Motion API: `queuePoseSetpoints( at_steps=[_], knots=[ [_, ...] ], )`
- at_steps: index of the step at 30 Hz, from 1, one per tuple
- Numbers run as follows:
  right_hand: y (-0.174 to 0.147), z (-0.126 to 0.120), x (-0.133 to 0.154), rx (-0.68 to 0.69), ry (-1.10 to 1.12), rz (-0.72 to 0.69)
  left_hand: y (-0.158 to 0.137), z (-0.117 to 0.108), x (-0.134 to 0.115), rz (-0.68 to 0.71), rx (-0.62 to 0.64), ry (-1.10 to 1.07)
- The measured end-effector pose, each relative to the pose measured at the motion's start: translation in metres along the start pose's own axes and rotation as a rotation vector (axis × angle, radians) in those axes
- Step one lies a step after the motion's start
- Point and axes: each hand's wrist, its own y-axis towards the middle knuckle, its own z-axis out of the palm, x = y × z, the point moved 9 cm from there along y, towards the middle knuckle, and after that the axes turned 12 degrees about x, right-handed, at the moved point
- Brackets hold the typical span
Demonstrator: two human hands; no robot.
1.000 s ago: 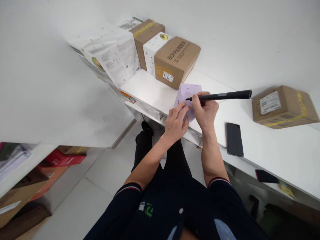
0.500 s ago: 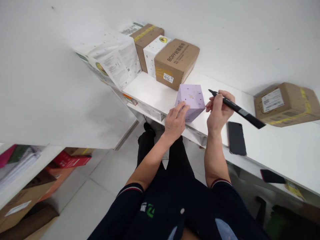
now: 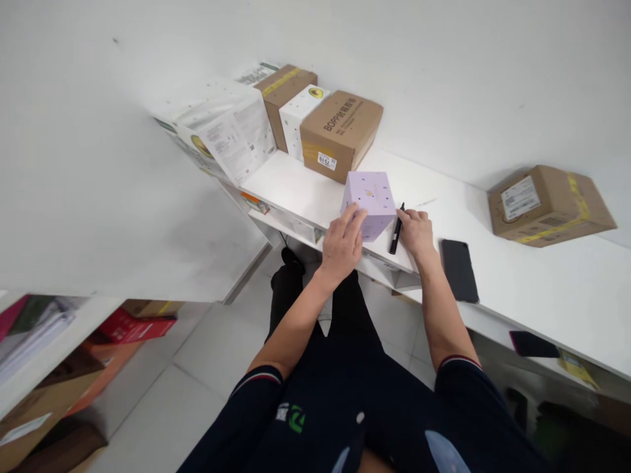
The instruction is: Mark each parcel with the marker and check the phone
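Observation:
A small purple box [image 3: 371,190] with dark specks and a yellow mark on top stands at the shelf's near edge. My left hand [image 3: 341,238] grips its near left side, fingers over the front top edge and the thumb hidden. Just right of the box, the black marker [image 3: 396,230] points away from me, low over the white surface. My right hand [image 3: 417,231] pinches it near its far end, fingers curled; I cannot tell whether the marker touches the surface.
Behind the purple box stand a brown carton [image 3: 340,131] and a white avocado box [image 3: 293,125]. To the right are a dark phone [image 3: 459,269] and a taped carton [image 3: 547,207] on the white shelf [image 3: 552,289]. An opened-out printed carton [image 3: 239,135] leans at the left.
My right hand has lowered the marker from above the shelf to beside the box and turned it from slanting sideways to pointing away from me. My left hand stays on the box.

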Motion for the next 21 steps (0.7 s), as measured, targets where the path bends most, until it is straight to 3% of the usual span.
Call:
queuePoseSetpoints(
  at_steps=[3, 5, 8, 11, 15, 21],
  knots=[
    [-0.012, 0.005, -0.004, -0.009, 0.068, -0.011, -0.007, -0.006, -0.003, 0.046, -0.056, 0.004],
    [-0.033, 0.004, -0.021, -0.070, 0.121, 0.079, -0.018, -0.011, -0.001, 0.072, -0.103, -0.011],
    [-0.083, 0.006, -0.069, -0.108, 0.179, 0.445, -0.042, -0.015, 0.010, 0.068, -0.136, -0.033],
    [-0.128, 0.019, -0.107, 0.028, 0.253, 0.705, -0.066, -0.013, 0.027, -0.010, -0.115, -0.041],
    [-0.139, 0.023, -0.121, 0.119, 0.300, 0.642, -0.082, -0.002, 0.033, -0.100, -0.030, -0.077],
    [-0.141, 0.012, -0.121, -0.015, 0.446, 0.663, -0.079, 0.007, 0.001, -0.039, 0.028, -0.221]
  ],
)
